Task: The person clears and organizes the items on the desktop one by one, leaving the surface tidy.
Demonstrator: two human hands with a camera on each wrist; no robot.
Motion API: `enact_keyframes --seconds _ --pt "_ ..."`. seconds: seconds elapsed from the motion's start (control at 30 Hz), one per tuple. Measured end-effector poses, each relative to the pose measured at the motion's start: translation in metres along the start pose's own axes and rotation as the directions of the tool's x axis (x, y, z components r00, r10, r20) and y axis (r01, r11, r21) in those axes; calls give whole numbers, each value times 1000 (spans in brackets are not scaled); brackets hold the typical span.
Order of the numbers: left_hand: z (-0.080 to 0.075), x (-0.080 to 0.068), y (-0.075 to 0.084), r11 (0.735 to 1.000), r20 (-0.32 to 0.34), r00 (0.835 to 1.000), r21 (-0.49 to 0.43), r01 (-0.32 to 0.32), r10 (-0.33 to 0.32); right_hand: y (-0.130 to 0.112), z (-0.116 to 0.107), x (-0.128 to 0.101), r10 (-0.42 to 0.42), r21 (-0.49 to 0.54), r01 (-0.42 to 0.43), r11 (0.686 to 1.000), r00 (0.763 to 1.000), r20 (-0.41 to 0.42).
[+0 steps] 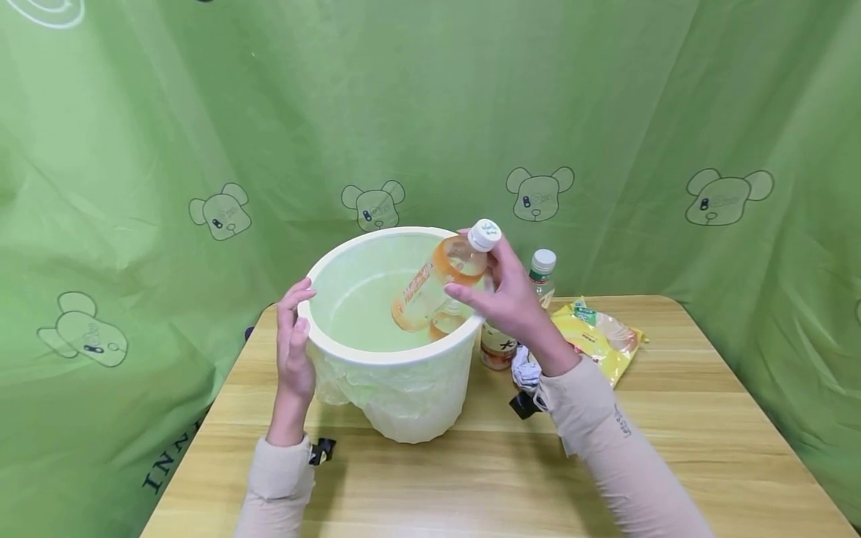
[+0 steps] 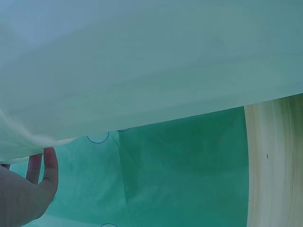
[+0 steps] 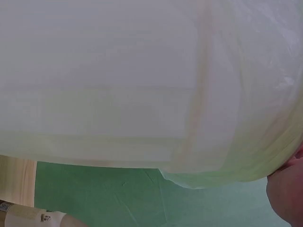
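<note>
Right hand (image 1: 504,299) gripping orange-labelled bottle (image 1: 433,278), tilted, cap above the fingers, base below them inside the bin (image 1: 377,357). Left hand (image 1: 294,355): relaxed fingers touching bin rim. Beyond right fingers: white-capped bottle (image 1: 542,282), then yellow packet (image 1: 608,345).

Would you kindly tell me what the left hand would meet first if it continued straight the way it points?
Most likely the white bin's rim: the left hand looks right against it, though exact depth is hard to judge.
</note>
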State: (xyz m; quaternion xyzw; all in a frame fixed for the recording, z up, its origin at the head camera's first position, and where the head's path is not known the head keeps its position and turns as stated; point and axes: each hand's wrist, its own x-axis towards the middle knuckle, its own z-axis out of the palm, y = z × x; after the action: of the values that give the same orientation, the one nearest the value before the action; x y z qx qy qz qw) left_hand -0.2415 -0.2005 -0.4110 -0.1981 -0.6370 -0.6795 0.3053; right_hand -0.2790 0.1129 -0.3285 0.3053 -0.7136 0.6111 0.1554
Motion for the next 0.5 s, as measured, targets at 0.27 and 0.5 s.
enact_keyframes --seconds 0.27,0.5 --pt "1 -1 1 1000 -8 1000 16 4 -4 -3 -2 -2 83 -91 -76 993 994 72" --pt "2 -1 2 1000 -7 1000 14 -1 1 -4 -4 -3 122 -153 -102 983 984 130"
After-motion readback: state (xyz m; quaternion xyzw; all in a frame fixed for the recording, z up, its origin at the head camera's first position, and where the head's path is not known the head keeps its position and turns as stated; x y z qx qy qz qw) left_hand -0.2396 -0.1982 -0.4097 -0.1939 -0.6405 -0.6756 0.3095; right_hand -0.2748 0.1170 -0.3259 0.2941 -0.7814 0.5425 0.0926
